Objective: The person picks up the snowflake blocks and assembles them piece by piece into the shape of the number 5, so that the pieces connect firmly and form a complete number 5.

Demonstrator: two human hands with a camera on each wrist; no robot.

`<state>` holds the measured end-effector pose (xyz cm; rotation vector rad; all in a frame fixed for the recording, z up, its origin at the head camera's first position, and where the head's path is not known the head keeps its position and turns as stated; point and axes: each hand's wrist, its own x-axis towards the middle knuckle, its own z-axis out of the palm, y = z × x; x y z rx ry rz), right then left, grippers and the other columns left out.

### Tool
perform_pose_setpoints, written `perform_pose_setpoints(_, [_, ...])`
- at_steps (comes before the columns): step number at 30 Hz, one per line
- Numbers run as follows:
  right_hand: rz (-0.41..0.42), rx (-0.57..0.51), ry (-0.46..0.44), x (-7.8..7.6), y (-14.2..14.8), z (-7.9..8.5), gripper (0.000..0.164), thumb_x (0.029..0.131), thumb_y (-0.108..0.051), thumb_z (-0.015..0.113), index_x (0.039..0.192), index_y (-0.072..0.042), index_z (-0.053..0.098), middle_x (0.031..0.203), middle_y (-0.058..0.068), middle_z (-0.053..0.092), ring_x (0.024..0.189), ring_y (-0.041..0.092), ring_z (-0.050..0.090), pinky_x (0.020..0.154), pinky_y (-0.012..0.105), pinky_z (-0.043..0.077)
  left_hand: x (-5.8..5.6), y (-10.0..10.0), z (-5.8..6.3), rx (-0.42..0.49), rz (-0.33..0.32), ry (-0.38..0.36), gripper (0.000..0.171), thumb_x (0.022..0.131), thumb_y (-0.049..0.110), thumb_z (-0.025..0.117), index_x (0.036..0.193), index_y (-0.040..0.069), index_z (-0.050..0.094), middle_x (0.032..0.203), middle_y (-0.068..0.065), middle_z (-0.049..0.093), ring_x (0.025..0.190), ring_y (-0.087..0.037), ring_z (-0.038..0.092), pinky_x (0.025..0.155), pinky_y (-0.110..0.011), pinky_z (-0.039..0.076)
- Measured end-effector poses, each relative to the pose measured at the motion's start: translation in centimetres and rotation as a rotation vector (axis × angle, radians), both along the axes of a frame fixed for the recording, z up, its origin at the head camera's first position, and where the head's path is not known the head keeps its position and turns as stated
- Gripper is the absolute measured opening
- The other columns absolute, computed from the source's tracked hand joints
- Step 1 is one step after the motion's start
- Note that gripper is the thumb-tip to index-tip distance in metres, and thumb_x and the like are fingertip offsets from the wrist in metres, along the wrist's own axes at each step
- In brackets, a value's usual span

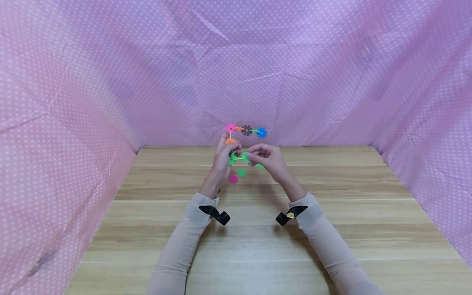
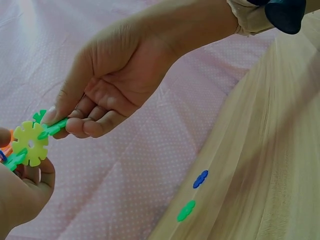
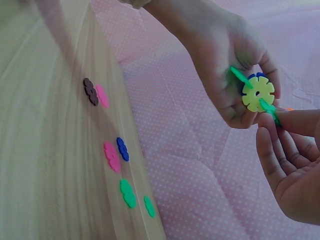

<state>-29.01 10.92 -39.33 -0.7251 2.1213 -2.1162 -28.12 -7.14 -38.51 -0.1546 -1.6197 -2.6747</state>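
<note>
A chain of notched snowflake discs hangs between the hands, well above the table. My left hand (image 1: 222,157) grips it near a green disc (image 3: 242,77). A yellow disc (image 3: 266,90) stands edge-on to the head camera and joins that green disc to another green disc (image 2: 54,127). The thumb and fingers of my right hand (image 1: 271,161) pinch this second green disc. Above the left hand the chain goes on through an orange disc (image 1: 230,141), a pink disc (image 1: 230,127), a dark disc (image 1: 246,130) and a blue disc (image 1: 262,132). Left fingers hide part of it.
Loose discs lie on the wooden table (image 1: 243,246) under the hands: a pink disc (image 3: 112,157), a blue disc (image 3: 122,149), a green disc (image 3: 127,193), a brown disc (image 3: 90,91) and others. A pink dotted cloth (image 1: 236,82) hangs around the table's back and sides.
</note>
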Motion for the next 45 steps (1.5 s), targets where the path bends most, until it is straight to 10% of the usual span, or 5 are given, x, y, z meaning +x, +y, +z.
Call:
perform_pose_setpoints(9, [-0.011, 0.035, -0.021, -0.3, 1.4, 0.4, 0.022, 0.095, -0.002, 0.070, 0.110, 0.014, 0.067, 0.083, -0.003, 0.074, 0.069, 0.011, 0.071, 0.070, 0.030, 0.063, -0.3, 0.3, -0.3, 0.016, -0.036, 0.006, 0.043, 0.100, 0.000, 0.049, 0.141, 0.008, 0.038, 0.090, 0.003, 0.066, 0.083, -0.008, 0.059, 0.074, -0.020, 0.051])
perform_pose_setpoints(14, [-0.026, 0.063, 0.019, -0.3, 2.1, 1.1, 0.020, 0.095, -0.002, 0.070, 0.108, 0.013, 0.069, 0.090, 0.019, 0.074, 0.069, 0.011, 0.071, 0.070, 0.029, 0.063, -0.5, 0.4, -0.7, -0.012, -0.075, 0.027, 0.025, 0.101, -0.002, 0.050, 0.125, 0.005, 0.050, 0.091, 0.005, 0.070, 0.084, -0.007, 0.062, 0.083, -0.022, 0.051])
perform_pose_setpoints(29, [-0.008, 0.245, 0.098, -0.4, 3.6, 2.0, 0.015, 0.095, -0.005, 0.070, 0.105, 0.007, 0.071, 0.091, 0.030, 0.070, 0.069, 0.007, 0.063, 0.061, 0.018, 0.053, -0.5, 0.4, -2.0, -0.352, -0.269, -0.050, 0.039, 0.091, 0.007, 0.075, 0.129, 0.008, 0.068, 0.121, -0.008, 0.069, 0.104, -0.020, 0.068, 0.105, -0.043, 0.052])
perform_pose_setpoints(45, [-0.018, 0.247, 0.139, -0.6, 3.6, 1.9, 0.015, 0.096, -0.007, 0.071, 0.105, 0.004, 0.072, 0.094, 0.024, 0.073, 0.074, 0.025, 0.070, 0.067, 0.022, 0.059, 0.0, 0.6, -1.7, -0.370, -0.180, -0.007, 0.034, 0.086, 0.009, 0.081, 0.119, 0.005, 0.072, 0.113, -0.005, 0.076, 0.101, -0.016, 0.072, 0.096, -0.033, 0.059])
